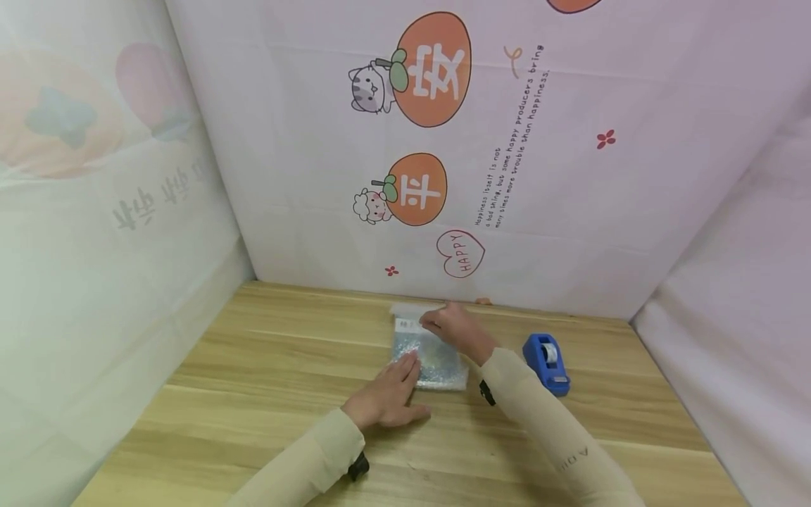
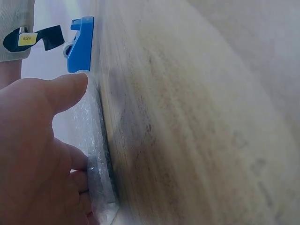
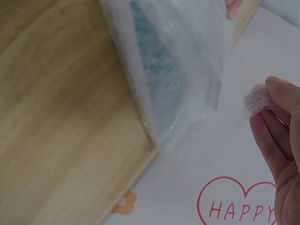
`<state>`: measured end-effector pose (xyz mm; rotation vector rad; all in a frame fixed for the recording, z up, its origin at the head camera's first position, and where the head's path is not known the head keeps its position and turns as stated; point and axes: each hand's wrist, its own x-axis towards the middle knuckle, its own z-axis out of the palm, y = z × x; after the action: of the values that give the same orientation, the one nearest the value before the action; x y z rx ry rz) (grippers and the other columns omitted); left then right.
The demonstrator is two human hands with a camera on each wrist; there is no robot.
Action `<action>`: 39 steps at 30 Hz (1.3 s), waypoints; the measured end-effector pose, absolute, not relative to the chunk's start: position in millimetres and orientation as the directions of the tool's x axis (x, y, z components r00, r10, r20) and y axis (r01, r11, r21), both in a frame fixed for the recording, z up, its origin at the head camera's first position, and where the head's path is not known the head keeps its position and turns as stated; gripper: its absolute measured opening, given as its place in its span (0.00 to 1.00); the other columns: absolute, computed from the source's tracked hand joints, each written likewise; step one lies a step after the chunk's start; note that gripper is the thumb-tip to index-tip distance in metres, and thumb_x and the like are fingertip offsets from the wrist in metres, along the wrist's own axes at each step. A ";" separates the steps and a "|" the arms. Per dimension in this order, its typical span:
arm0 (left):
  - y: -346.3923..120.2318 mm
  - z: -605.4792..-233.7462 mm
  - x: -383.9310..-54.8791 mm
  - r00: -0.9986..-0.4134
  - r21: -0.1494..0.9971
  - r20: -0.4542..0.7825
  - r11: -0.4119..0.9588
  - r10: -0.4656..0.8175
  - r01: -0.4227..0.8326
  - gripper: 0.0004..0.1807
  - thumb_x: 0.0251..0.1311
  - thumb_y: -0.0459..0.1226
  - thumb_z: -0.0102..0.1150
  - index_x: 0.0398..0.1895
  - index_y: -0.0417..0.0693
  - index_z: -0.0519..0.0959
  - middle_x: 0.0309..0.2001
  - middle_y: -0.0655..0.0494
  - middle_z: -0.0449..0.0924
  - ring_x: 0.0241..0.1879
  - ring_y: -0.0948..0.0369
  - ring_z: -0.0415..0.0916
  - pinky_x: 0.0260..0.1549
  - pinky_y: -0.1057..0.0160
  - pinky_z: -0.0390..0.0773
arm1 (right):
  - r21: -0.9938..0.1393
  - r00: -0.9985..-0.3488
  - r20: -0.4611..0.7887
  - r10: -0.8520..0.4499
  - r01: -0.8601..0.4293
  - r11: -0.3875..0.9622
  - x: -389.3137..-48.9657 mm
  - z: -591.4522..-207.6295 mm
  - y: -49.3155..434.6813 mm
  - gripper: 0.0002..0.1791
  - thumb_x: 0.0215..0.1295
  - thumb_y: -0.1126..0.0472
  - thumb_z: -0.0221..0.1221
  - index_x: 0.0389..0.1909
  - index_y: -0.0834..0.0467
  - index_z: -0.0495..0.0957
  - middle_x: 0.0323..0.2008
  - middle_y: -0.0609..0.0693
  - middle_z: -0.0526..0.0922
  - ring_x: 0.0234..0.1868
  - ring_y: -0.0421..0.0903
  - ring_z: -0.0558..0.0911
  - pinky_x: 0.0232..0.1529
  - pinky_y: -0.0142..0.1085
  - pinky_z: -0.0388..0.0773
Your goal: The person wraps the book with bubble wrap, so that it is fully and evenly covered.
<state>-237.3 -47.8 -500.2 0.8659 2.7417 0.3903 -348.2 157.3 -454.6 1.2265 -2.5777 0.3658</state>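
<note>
A flat blue-and-white item wrapped in clear bubble wrap (image 1: pixel 443 378) lies on the table near its far edge. My left hand (image 1: pixel 383 399) rests on the near left part of the wrap with its fingers straight and thumb spread. In the left wrist view, the fingers of this hand (image 2: pixel 37 140) lie along the edge of the bubble wrap (image 2: pixel 96 131). My right hand (image 1: pixel 457 329) is over the far part of the package. The right wrist view shows this hand (image 3: pixel 283 136) pinching a crumpled bit of bubble wrap (image 3: pixel 257 100) between thumb and fingers.
A blue tape dispenser (image 1: pixel 537 352) with a roll of tape stands to the right of the package, beside the right forearm. The wooden table (image 1: pixel 253 380) meets a printed white cloth (image 1: pixel 317 232) at its far edge. More white cloth hangs at both sides.
</note>
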 end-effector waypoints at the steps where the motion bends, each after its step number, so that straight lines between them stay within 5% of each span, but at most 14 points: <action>1: -47.6 -499.8 -236.8 -0.797 0.317 -0.144 0.790 0.587 0.524 0.52 0.76 0.64 0.47 0.85 0.36 0.48 0.87 0.42 0.38 0.87 0.48 0.40 0.85 0.48 0.49 | -0.114 -0.607 0.337 -0.719 -0.785 0.609 -346.5 -455.8 157.4 0.08 0.72 0.67 0.65 0.46 0.63 0.90 0.43 0.54 0.94 0.43 0.47 0.93 0.47 0.37 0.90; 24: -45.4 -500.6 -237.2 -0.807 0.339 -0.166 0.801 0.567 0.493 0.53 0.74 0.66 0.47 0.85 0.37 0.48 0.87 0.43 0.39 0.87 0.49 0.40 0.86 0.50 0.48 | 0.005 -0.621 0.373 -0.690 -0.742 0.670 -324.7 -485.7 153.4 0.06 0.68 0.67 0.68 0.42 0.60 0.91 0.39 0.53 0.94 0.35 0.42 0.92 0.41 0.34 0.90; 33: -44.7 -499.5 -238.9 -0.802 0.349 -0.157 0.792 0.576 0.500 0.53 0.75 0.64 0.48 0.85 0.35 0.49 0.87 0.42 0.41 0.87 0.48 0.41 0.85 0.48 0.49 | 0.017 -0.616 0.358 -0.701 -0.747 0.665 -324.2 -491.7 155.2 0.06 0.69 0.68 0.66 0.38 0.58 0.91 0.33 0.50 0.93 0.22 0.32 0.76 0.29 0.28 0.83; 39: -45.0 -496.5 -237.8 -0.798 0.364 -0.179 0.793 0.575 0.489 0.53 0.75 0.65 0.48 0.85 0.36 0.47 0.87 0.43 0.39 0.87 0.49 0.39 0.86 0.47 0.48 | 0.021 -0.609 0.343 -0.716 -0.757 0.654 -322.8 -495.9 155.2 0.05 0.70 0.67 0.66 0.38 0.58 0.91 0.34 0.50 0.93 0.24 0.33 0.81 0.28 0.25 0.82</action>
<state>-237.8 -45.0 -496.5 0.8206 2.7019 0.4363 -322.8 155.2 -495.9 1.1737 -2.5527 0.1802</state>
